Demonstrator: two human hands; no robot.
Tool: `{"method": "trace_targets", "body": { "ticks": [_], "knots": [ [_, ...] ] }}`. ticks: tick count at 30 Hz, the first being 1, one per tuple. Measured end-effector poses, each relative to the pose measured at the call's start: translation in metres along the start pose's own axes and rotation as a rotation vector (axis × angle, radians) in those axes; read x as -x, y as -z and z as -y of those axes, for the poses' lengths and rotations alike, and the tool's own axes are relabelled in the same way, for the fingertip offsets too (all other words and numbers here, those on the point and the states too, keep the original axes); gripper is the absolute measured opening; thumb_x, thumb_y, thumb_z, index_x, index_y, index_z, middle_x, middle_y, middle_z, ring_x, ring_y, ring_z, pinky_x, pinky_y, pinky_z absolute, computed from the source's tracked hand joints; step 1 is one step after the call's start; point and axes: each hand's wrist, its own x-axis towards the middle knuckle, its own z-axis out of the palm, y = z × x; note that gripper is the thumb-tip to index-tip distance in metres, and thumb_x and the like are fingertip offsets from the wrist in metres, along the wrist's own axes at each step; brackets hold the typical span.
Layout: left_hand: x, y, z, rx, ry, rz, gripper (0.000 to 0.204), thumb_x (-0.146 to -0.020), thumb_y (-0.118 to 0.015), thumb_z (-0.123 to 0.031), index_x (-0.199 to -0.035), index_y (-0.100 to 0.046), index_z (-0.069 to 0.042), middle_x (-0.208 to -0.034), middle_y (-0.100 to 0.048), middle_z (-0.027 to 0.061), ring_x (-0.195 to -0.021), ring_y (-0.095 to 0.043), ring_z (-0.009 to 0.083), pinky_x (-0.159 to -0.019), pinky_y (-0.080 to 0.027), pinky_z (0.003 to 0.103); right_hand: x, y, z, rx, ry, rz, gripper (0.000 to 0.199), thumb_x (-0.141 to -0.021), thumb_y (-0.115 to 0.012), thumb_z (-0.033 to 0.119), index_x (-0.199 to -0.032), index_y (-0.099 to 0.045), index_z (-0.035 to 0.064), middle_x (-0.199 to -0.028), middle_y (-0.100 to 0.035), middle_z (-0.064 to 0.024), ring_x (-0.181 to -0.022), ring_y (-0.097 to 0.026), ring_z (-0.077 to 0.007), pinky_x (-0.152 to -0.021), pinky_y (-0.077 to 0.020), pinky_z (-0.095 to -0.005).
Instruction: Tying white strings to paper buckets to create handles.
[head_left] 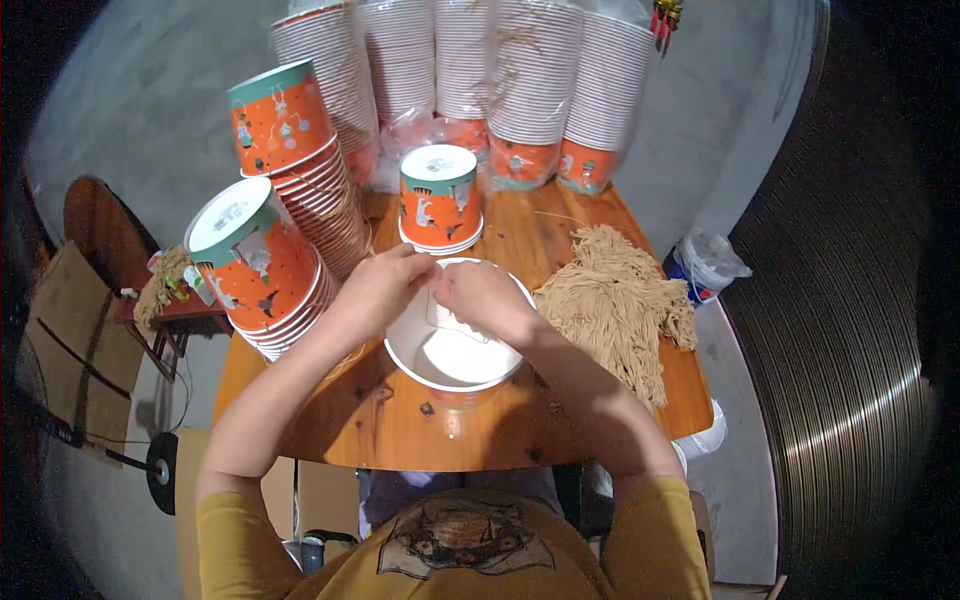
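An upright paper bucket [455, 366], white inside, stands on the wooden table in front of me. My left hand [392, 282] and my right hand [480, 296] meet at its far rim, the fingers of both closed in a pinch. What they hold, if anything, is too small or hidden to tell. Beneath my right hand, a pale rectangular patch shows on the bucket's inner wall. Right of the bucket lies a loose heap of tan cords [610, 310]. Just beyond the rim, a short upside-down stack of orange paper buckets [440, 205] stands on the table.
Two leaning stacks of upside-down orange buckets, a nearer one [265, 265] and a farther one [285, 120], occupy the table's left side. Tall plastic-wrapped bucket stacks [535, 75] line the back. Beyond the right edge sits a white-and-blue pail [703, 262]; a small red table [185, 310] stands at left.
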Motion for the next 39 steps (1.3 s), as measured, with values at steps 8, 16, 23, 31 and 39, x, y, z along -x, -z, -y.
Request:
{"method": "trace_targets", "body": {
  "ticks": [8,16,23,31,39],
  "knots": [
    [0.0,0.006,-0.001,0.102,0.022,0.064,0.013,-0.079,-0.06,-0.007,-0.091,-0.063,-0.004,-0.087,-0.062,0.0134,-0.081,-0.062,0.0324,-0.069,-0.05,0.039,-0.015,-0.006,-0.025,-0.468,-0.075,0.339,0.021,-0.081,-0.058,0.029,-0.082,-0.066,0.0096,-0.061,-0.058,0.0024,-0.052,-0.047,-0.0065,-0.045,-0.0338,-0.0264],
    [-0.001,0.002,0.007,0.15,0.008,0.062,0.013,-0.079,-0.059,-0.005,-0.091,-0.064,-0.003,-0.085,-0.062,0.0141,-0.081,-0.063,0.0312,-0.07,-0.051,0.038,-0.025,-0.014,-0.031,-0.585,-0.136,0.33,0.019,-0.075,-0.064,0.033,-0.076,-0.065,0.0136,-0.06,-0.055,0.0055,-0.05,-0.041,-0.0033,-0.044,-0.0269,-0.0232],
    [0.001,0.0,0.013,0.276,0.08,0.046,0.016,-0.079,-0.056,-0.006,-0.091,-0.066,-0.002,-0.087,-0.064,0.016,-0.081,-0.065,0.0296,-0.073,-0.051,0.037,-0.016,-0.009,-0.005,-0.227,-0.167,0.178,0.019,-0.071,-0.062,0.027,-0.066,-0.066,0.0091,-0.054,-0.06,-0.0006,-0.052,-0.057,-0.0128,-0.049,-0.0429,-0.0312],
    [0.002,-0.003,0.015,0.309,0.111,0.087,0.016,-0.079,-0.058,-0.008,-0.093,-0.064,-0.002,-0.084,-0.063,0.0159,-0.078,-0.064,0.03,-0.07,-0.05,0.038,-0.014,-0.012,-0.015,-0.361,-0.162,0.198,0.02,-0.074,-0.061,0.027,-0.073,-0.067,0.0086,-0.06,-0.062,-0.0028,-0.052,-0.058,-0.014,-0.051,-0.0451,-0.0321],
    [-0.001,-0.005,0.009,0.154,0.008,0.036,0.014,-0.077,-0.059,-0.009,-0.09,-0.061,-0.005,-0.086,-0.062,0.015,-0.08,-0.062,0.0343,-0.067,-0.048,0.043,-0.008,-0.008,-0.012,-0.286,-0.079,0.203,0.022,-0.077,-0.058,0.028,-0.078,-0.068,0.0078,-0.062,-0.061,-0.0049,-0.059,-0.059,-0.0146,-0.057,-0.0457,-0.0308]
  ]
}}
